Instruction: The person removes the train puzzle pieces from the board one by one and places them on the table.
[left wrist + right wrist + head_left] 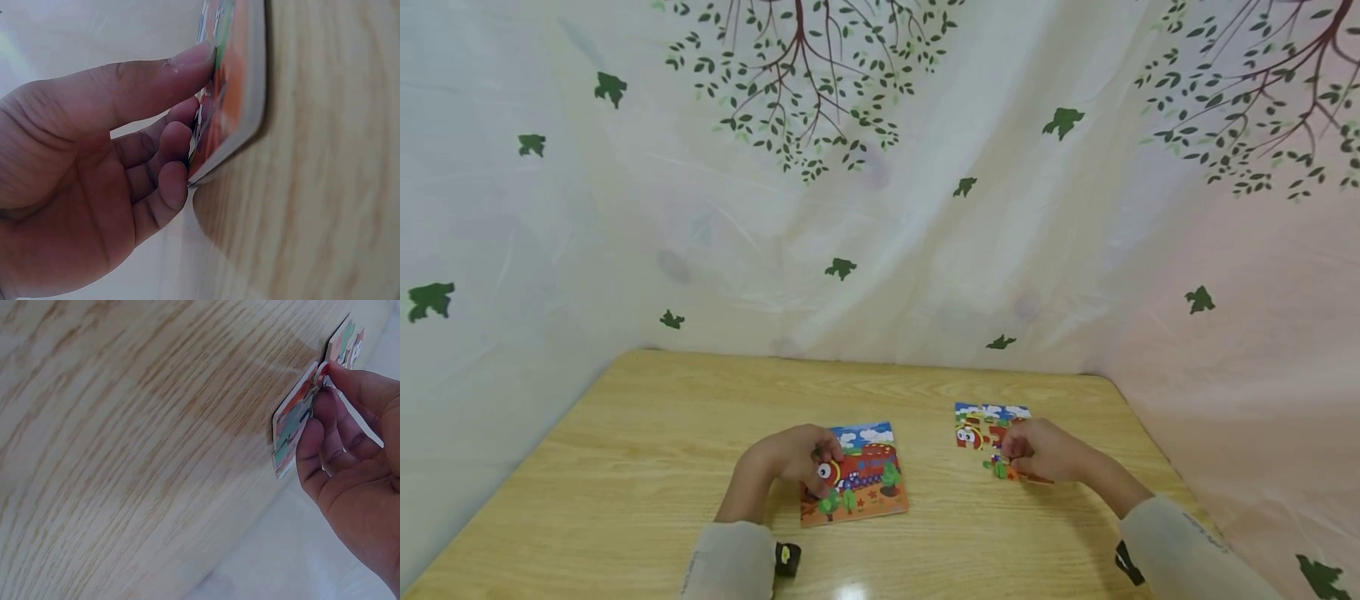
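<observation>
In the head view, a square puzzle board (pixel 871 504) with a red cartoon train lies left of the table's middle. My left hand (pixel 793 458) is over its left part. Up close, the left thumb and bent fingertips pinch at a thin puzzle piece (pixel 201 119) against the board's face; the fingers partly hide it. To the right lies a partly joined group of puzzle pieces (pixel 967 437) with the same train face, clouds and trees. My right hand (pixel 1041 450) covers its right side. Between right thumb and forefinger is a small reddish puzzle piece (pixel 322 372), mostly hidden.
Both puzzles lie on a light wood-grain table (pixel 647 450). A pale curtain (pixel 910 275) with printed branches and green leaves hangs behind and along both sides. Dark straps show at the left wrist (pixel 787 559) and right wrist (pixel 1127 563).
</observation>
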`<action>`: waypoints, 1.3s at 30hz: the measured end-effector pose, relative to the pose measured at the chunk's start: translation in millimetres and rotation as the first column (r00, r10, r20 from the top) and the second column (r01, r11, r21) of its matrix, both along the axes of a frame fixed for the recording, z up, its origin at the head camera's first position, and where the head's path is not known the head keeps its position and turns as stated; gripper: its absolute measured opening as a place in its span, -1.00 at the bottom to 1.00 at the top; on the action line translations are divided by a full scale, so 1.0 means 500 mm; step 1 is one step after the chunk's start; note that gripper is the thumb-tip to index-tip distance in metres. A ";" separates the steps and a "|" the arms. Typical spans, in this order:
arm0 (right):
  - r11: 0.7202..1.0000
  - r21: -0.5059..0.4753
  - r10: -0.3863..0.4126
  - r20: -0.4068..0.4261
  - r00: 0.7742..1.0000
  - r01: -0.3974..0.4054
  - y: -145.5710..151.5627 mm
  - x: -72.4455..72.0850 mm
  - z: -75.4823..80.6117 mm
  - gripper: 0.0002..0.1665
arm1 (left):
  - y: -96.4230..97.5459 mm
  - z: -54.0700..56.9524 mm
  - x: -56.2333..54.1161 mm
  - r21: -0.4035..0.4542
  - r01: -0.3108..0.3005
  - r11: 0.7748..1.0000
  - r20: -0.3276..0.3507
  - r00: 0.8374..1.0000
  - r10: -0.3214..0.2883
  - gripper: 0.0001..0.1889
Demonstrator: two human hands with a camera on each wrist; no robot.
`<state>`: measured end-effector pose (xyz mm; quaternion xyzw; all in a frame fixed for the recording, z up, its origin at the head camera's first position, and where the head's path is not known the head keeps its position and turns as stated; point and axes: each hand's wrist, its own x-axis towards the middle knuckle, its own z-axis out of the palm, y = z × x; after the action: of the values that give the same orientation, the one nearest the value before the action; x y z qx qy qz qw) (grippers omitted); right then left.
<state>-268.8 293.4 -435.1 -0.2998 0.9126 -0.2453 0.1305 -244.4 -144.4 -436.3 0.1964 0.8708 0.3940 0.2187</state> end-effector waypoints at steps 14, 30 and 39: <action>0.998 -0.045 0.033 -0.003 0.999 -0.033 -0.032 -0.007 0.022 -0.90 | -0.001 0.002 0.000 0.004 0.002 1.000 -0.010 1.000 -0.002 -0.57; 0.992 -0.039 0.116 0.009 0.993 -0.116 -0.165 -0.020 0.040 -0.90 | -0.017 0.002 -0.008 -0.005 -0.017 1.000 -0.078 0.997 0.016 -0.67; 0.978 -0.026 0.207 -0.001 0.978 -0.207 -0.258 -0.020 0.040 -0.87 | -0.037 0.001 -0.004 -0.033 -0.076 0.997 -0.119 0.990 0.071 -0.68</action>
<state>-278.5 164.4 -415.0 -0.3946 0.8731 -0.2424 0.1522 -246.4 -162.8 -435.8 0.1830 0.8962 0.3729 0.1558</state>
